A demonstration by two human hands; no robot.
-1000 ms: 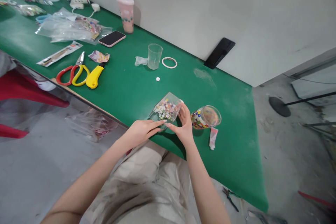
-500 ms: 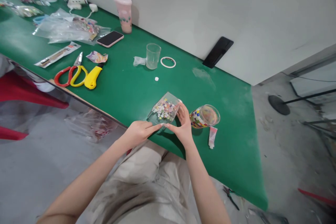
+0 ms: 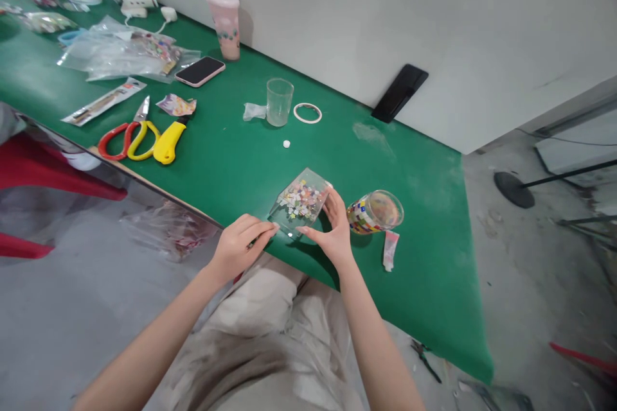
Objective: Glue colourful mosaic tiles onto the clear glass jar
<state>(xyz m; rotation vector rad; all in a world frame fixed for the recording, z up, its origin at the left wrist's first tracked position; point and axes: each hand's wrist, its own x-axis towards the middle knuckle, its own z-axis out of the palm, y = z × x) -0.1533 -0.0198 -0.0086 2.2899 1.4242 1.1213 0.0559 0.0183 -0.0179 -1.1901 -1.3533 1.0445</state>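
A clear box [image 3: 313, 178] with small mosaic tiles [image 3: 303, 200] in mixed colours is tilted over the table's near edge. My right hand [image 3: 335, 231] grips it from the right, thumb at the near edge and fingers round the side. At the box's near left corner is my left hand [image 3: 245, 245], thumb and forefinger pinched together; whatever lies between the fingertips is hidden. One small white piece [image 3: 290, 235] shows by the near edge, close to my right thumb. Just right of my right hand stands a glass partly covered in coloured tiles [image 3: 369, 213], with a small tube [image 3: 390, 250] beside it.
Farther back are a clear glass [image 3: 279, 103], a white ring [image 3: 307, 113] and a white cap [image 3: 286, 144]. Scissors [image 3: 129, 139] and a yellow-handled cutter [image 3: 168, 142] lie left. A phone [image 3: 200, 71], pink cup [image 3: 225, 24] and plastic bags [image 3: 110, 51] stand behind them.
My left hand has drawn back to the left along the box's near edge, away from my right thumb. My right hand and the box have hardly moved.
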